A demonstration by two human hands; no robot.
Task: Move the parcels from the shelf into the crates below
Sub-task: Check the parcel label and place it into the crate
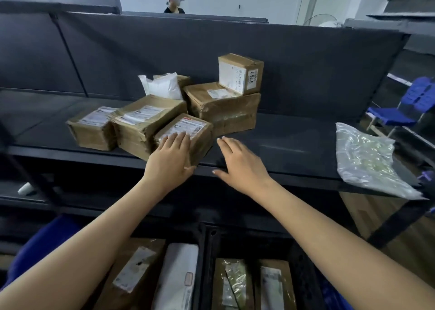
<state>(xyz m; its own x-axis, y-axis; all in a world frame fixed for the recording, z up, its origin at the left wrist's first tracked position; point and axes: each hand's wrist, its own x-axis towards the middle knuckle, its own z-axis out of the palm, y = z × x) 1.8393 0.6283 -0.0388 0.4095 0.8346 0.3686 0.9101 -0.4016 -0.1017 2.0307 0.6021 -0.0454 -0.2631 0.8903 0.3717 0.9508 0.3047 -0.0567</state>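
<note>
One near box [186, 133] overhangs the shelf [294, 145] edge, leaning on its left neighbour [146, 119]. Left hand [170, 159] lies flat on it, fingers spread, unclamped; right hand [237, 161] open, just right. Risk: one-handed pull tips it short of the crates [204, 251].

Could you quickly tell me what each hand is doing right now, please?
Left hand: open, resting on the front box.
Right hand: open, empty.

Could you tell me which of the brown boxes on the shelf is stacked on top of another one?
The small box marked 0767, at the back right of the group: it sits on a larger brown box, while the others rest on the shelf.
</note>
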